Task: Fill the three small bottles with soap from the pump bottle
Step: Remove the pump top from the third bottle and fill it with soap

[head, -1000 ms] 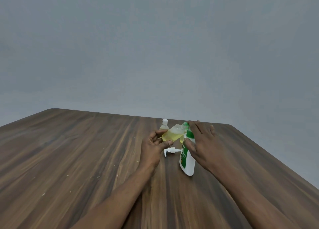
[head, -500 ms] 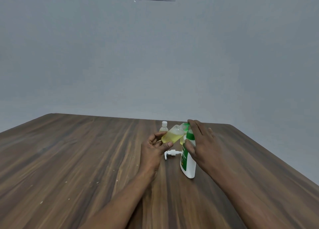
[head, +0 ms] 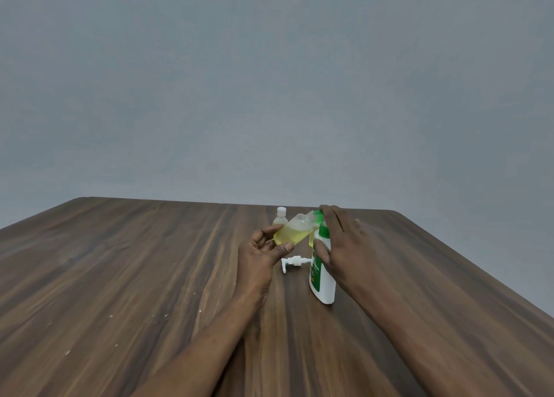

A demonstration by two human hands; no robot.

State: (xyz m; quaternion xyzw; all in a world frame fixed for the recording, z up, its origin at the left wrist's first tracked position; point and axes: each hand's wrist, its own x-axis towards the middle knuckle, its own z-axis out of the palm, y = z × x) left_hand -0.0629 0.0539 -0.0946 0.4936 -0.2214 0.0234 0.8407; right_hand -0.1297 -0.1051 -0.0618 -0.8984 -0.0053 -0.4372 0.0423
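Small clear plastic bottle part full of yellow soap [head: 292,232] lies tilted in your left hand [head: 260,259], fingers and thumb curled round its base. Its long axis runs up and right, neck aimed at the top of the white-and-green plastic pump bottle [head: 323,282]; contact unclear. Your right hand [head: 341,244] grips that bottle's top as it stands on the brown wooden table [head: 120,276], just beside the left hand.

The wooden desk [head: 120,262] bears a white pump [head: 295,261] lying flat, a capped bottle [head: 281,217] upright behind it, and pale crumbs [head: 166,315] nearer.
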